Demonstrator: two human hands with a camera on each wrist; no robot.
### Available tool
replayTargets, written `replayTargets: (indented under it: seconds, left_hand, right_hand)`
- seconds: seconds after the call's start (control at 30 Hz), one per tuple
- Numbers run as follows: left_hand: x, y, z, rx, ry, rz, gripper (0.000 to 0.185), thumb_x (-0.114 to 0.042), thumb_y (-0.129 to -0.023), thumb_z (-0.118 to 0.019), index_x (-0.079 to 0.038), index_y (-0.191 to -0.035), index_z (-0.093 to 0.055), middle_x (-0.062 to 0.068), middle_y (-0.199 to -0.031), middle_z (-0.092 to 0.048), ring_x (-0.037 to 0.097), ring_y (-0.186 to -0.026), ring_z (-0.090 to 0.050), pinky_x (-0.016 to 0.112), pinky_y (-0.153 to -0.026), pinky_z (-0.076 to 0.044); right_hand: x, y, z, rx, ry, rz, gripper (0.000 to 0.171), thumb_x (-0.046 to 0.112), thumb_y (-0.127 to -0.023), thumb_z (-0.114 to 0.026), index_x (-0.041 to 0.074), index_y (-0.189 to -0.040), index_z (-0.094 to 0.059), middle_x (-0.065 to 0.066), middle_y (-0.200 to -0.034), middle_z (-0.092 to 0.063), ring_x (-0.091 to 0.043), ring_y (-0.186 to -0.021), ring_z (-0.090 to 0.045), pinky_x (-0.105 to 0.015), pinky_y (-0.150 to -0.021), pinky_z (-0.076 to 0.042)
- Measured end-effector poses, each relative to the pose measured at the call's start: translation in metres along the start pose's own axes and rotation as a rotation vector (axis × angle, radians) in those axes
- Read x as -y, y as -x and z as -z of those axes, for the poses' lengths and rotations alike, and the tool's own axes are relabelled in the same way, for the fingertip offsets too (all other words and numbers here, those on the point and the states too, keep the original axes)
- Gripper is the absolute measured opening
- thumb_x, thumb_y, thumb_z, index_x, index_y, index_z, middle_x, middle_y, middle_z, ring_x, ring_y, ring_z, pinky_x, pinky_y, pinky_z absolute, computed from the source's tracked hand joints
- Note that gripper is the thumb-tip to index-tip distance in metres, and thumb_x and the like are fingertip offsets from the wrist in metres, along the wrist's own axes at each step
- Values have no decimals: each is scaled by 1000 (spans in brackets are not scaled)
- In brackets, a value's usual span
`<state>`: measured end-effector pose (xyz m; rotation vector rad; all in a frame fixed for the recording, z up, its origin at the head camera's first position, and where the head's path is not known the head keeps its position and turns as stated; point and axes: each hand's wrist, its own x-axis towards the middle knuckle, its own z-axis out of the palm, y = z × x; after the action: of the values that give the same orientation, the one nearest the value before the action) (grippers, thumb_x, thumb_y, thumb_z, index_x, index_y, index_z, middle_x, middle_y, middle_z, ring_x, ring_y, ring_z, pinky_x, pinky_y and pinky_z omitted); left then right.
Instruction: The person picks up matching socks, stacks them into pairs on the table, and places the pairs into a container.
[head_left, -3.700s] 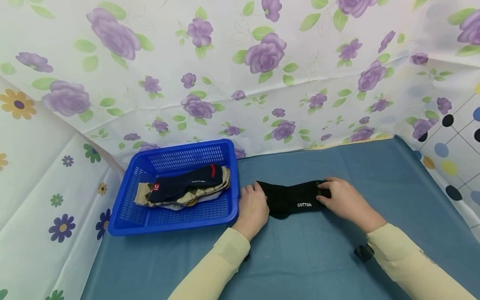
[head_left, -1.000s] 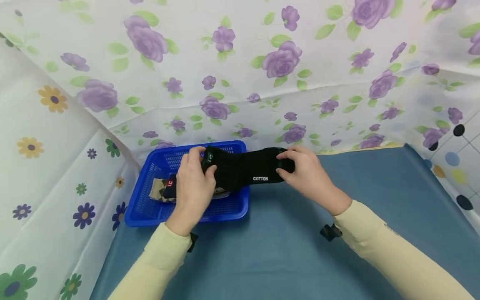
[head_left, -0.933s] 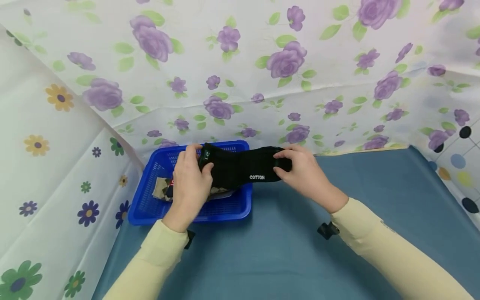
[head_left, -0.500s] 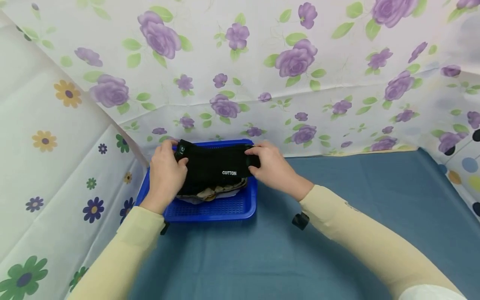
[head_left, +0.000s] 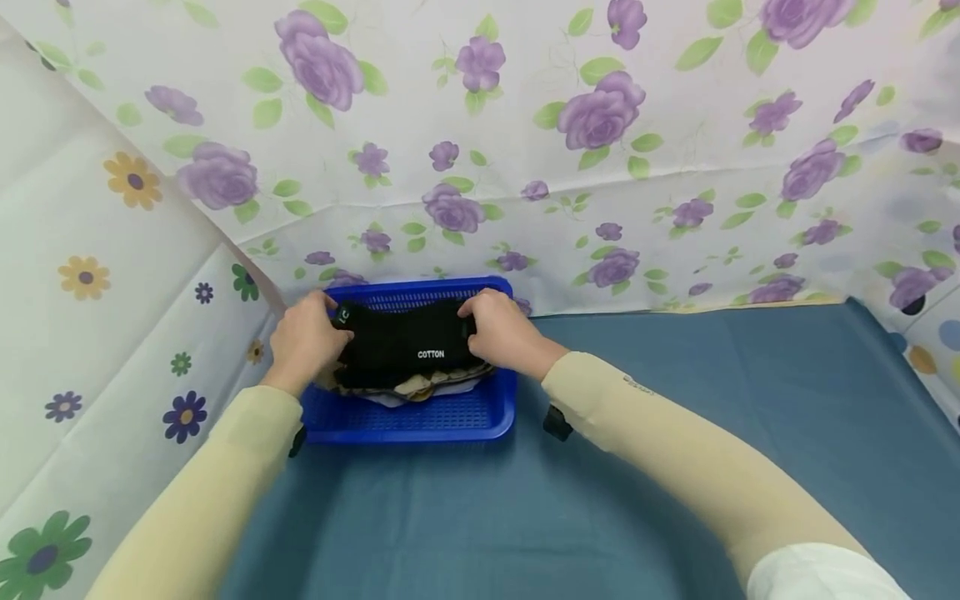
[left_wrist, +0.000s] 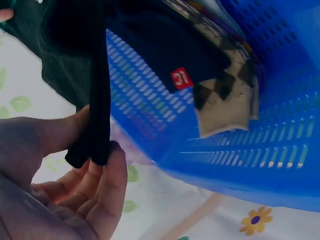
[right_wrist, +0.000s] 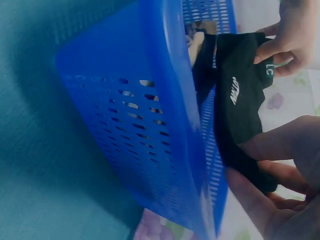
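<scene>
A pair of black socks (head_left: 405,333) with white COTTON lettering is stretched level between my hands over the blue basket (head_left: 420,435). My left hand (head_left: 303,342) pinches the cuff end, which carries a small LC mark; in the left wrist view thumb and fingers grip the folded black edge (left_wrist: 100,125). My right hand (head_left: 506,329) pinches the toe end, also visible in the right wrist view (right_wrist: 280,175). Beneath lie a navy sock (left_wrist: 160,55) with a red tag and beige argyle socks (left_wrist: 225,95), mostly covered in the head view.
Blue-grey cloth (head_left: 600,500) covers the table in front of and right of the basket. A flowered sheet (head_left: 525,208) rises just behind the basket, and another patterned sheet (head_left: 150,333) stands close on its left.
Both hands have carried the black socks from the table leftward to above the basket. Over the last half second they have shifted further left and a little lower, covering the navy sock.
</scene>
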<state>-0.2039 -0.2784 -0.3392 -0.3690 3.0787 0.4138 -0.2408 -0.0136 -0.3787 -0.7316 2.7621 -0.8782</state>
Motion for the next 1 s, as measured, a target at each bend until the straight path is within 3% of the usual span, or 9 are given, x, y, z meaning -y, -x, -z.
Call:
replayTargets:
  seconds: [0.1, 0.23, 0.37, 0.5, 0.6, 0.8, 0.9, 1.0]
  left_hand:
    - [6, -7, -4, 78, -28, -28, 47, -21, -83, -68, -3, -123, -50, 24, -120, -57, 42, -95, -58, 52, -71, -48]
    - [9, -13, -11, 175, -45, -98, 36, -8, -82, -59, 2, -115, -51, 25, -113, -57, 38, -93, -59, 47, -72, -50]
    - [8, -14, -18, 217, -43, -112, 15, -2, -80, -59, 0, -92, -52, 18, -86, -54, 28, -72, -52, 38, -62, -47]
    - [8, -15, -25, 282, -77, -80, 17, -8, -78, -69, -3, -77, -53, 13, -74, -52, 24, -66, -48, 34, -57, -43]
    - [10, -15, -30, 319, -100, -57, 20, -11, -78, -72, 0, -87, -58, 19, -89, -61, 28, -76, -57, 35, -61, -48]
    - [14, -16, -33, 339, -107, -33, 41, -14, -79, -73, 6, -109, -55, 29, -111, -57, 37, -95, -59, 41, -69, -51]
    - [14, -15, -32, 330, -116, -25, 41, -15, -78, -74, 6, -108, -56, 29, -112, -58, 38, -96, -60, 44, -71, -52]
    - [11, -15, -29, 255, -147, -64, 27, -11, -81, -68, 4, -101, -58, 29, -108, -59, 41, -94, -60, 49, -71, -51]
  right_hand:
    - [2, -8, -8, 66, 52, -13, 39, 2, -80, -59, 8, -119, -63, -7, -125, -59, -23, -118, -51, -31, -76, -51]
    - [2, -12, -21, 135, 195, 5, 31, 6, -81, -62, 6, -112, -65, -8, -115, -64, -24, -113, -55, -34, -91, -50]
    - [-3, -12, -28, 146, 272, 34, 17, 6, -79, -63, 8, -96, -67, -6, -97, -65, -19, -95, -57, -32, -81, -50]
    - [-5, -10, -28, 134, 309, 57, 6, 6, -78, -63, 10, -82, -66, -5, -88, -63, -18, -86, -53, -32, -75, -48]
    - [-6, -8, -27, 135, 384, 83, 4, 11, -79, -64, 10, -82, -65, -6, -90, -62, -19, -86, -56, -34, -78, -50]
    - [-6, -6, -29, 214, 479, 90, 16, 15, -85, -60, 9, -99, -64, -5, -100, -64, -17, -90, -59, -34, -84, -52]
    - [-7, -6, -32, 263, 517, 90, 24, 18, -88, -57, 8, -109, -61, -6, -108, -63, -17, -98, -59, -34, -91, -50]
    - [-6, -8, -31, 252, 550, 97, 33, 22, -89, -56, 7, -119, -57, -8, -118, -60, -21, -111, -57, -38, -100, -44]
